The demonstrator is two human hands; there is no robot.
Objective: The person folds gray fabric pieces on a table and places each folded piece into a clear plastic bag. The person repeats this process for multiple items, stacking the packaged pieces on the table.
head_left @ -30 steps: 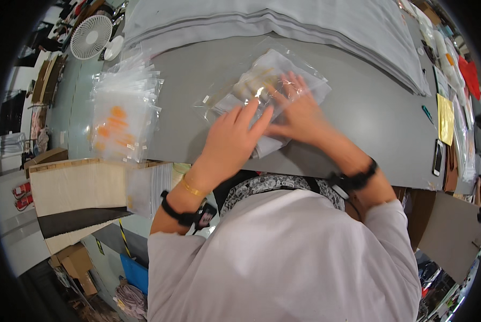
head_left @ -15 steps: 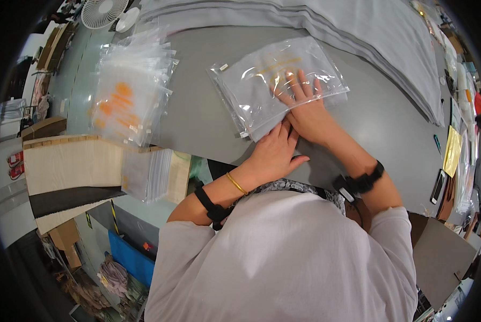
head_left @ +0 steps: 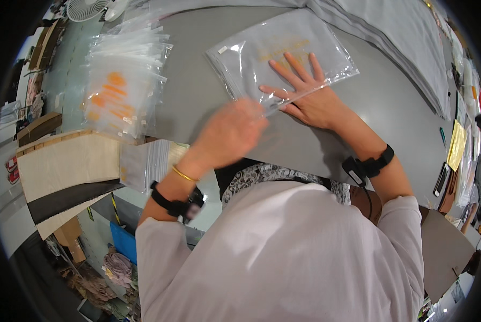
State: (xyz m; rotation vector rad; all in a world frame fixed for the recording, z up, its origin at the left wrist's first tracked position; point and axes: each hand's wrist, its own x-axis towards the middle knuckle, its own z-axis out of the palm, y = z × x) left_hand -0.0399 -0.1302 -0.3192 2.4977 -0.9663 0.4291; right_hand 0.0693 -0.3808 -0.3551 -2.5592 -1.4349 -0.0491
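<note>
A clear plastic zip bag [head_left: 326, 51] with a folded grey cloth inside lies on the grey table, its open-edge strip toward me. My right hand [head_left: 310, 96] rests flat on the bag with the fingers spread, holding nothing. At the bag's near left corner my left hand [head_left: 229, 131] is closed, its fingers curled over the strip. Motion smears that hand, and its fingertips are partly hidden. Further left lies a pile of clear bags [head_left: 111, 96] with orange print.
Long layers of grey fabric [head_left: 390, 43] cover the table's far side. A wooden box [head_left: 68, 161] with upright packed bags [head_left: 144, 163] stands by the left edge. At the right lie a phone [head_left: 441, 179], a yellow sheet [head_left: 456, 145] and a small green tool [head_left: 442, 135]. A fan [head_left: 87, 8] is far left.
My left hand has moved left and up from beside the right wrist to the bag's near left corner, closing there. The right hand stays flat on the bag, its fingers spread wider.
</note>
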